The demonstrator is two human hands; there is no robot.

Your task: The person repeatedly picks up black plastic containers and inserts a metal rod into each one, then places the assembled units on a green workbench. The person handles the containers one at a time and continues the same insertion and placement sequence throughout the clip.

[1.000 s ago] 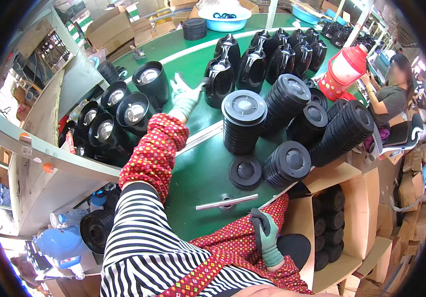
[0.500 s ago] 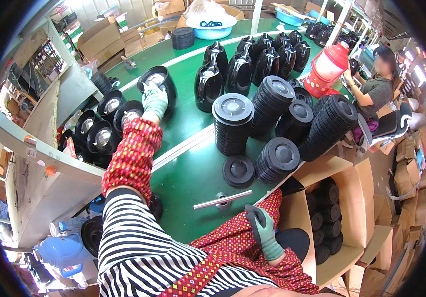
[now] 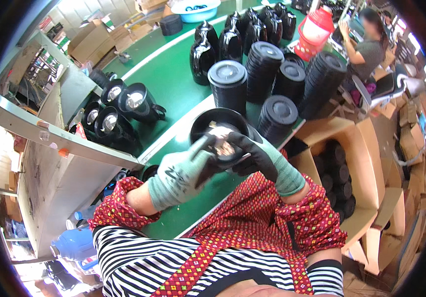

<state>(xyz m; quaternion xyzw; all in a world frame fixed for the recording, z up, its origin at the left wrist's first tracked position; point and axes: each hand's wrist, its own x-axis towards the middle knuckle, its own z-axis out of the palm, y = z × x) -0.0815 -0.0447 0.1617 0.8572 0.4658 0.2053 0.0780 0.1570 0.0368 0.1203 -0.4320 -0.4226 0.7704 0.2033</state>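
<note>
A black jug body [image 3: 205,120] is between my hands over the near part of the green bench. Its wide round opening faces me, with shiny silvery metal inside. My left hand [image 3: 181,175], in a grey-green glove with dark fingers, is closed on its near left rim. On the right rim my right hand [image 3: 265,161], gloved alike, is curled with its fingertips reaching over the opening. Motion blurs the fingertips, and whatever they touch inside cannot be made out. Beyond the jug stands a tall stack of round black lids [image 3: 228,81].
Similar open jugs [image 3: 136,101] cluster at the left. Glossy black jugs [image 3: 201,62] stand upright in rows farther back. A red-and-white container [image 3: 315,30] is near a seated co-worker [image 3: 366,52]. An open cardboard box [image 3: 366,163] holding black parts sits at my right.
My left hand has come back from the far left with a jug, now in front of me. My right hand has risen from my lap to meet it. The view has shifted.
</note>
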